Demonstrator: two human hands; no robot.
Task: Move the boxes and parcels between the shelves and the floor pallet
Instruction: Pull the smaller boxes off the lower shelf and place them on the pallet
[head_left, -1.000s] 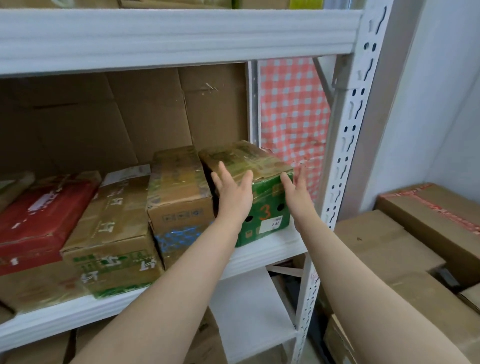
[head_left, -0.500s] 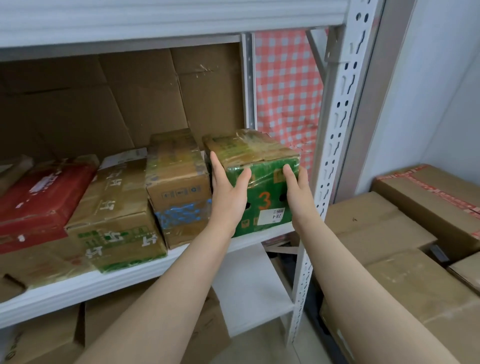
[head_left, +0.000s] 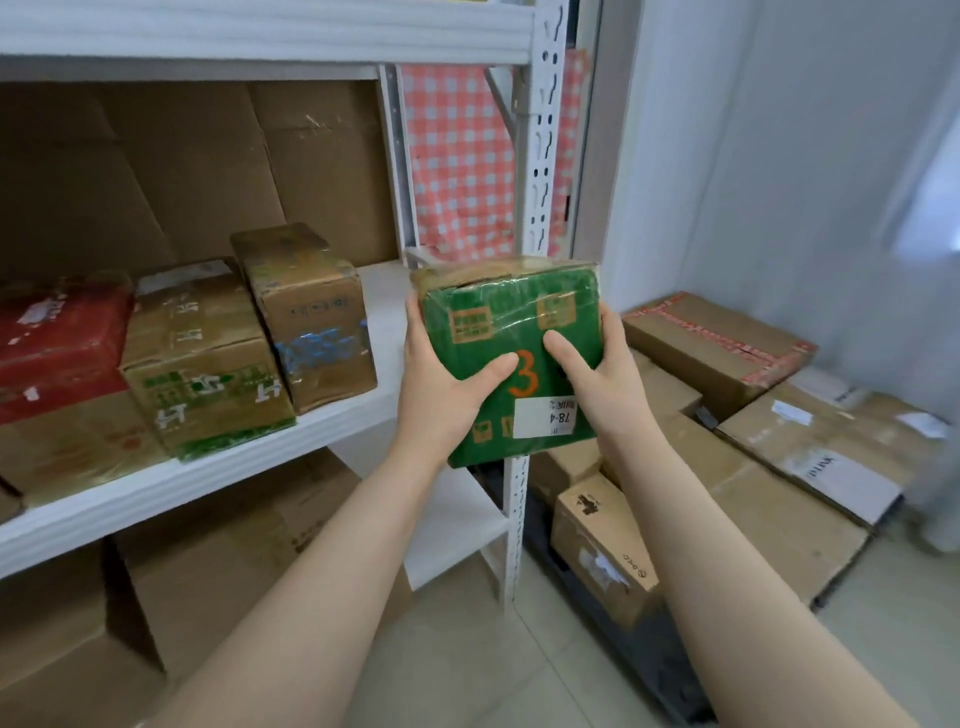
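Note:
I hold a green box (head_left: 493, 322) with an orange "3" and a white label in the air, in front of the shelf's right post. My left hand (head_left: 441, 384) grips its left side, thumb across the front face. My right hand (head_left: 597, 374) grips its right side, thumb on the front too. The white shelf (head_left: 260, 452) to the left carries several taped boxes, among them a brown box with blue tape (head_left: 311, 317) and a red parcel (head_left: 57, 338). The floor pallet (head_left: 639, 670) at the right is stacked with cardboard boxes (head_left: 711, 343).
The white perforated shelf post (head_left: 543, 156) stands just behind the green box. Large cardboard boxes (head_left: 223, 571) fill the shelf's bottom level. A red checked cloth (head_left: 457, 166) hangs behind the rack. A pale wall is at the right, tiled floor (head_left: 467, 649) below.
Both hands closed on the green box's sides and pulled it off the shelf toward me and rightward. The shelf spot where it stood is now bare.

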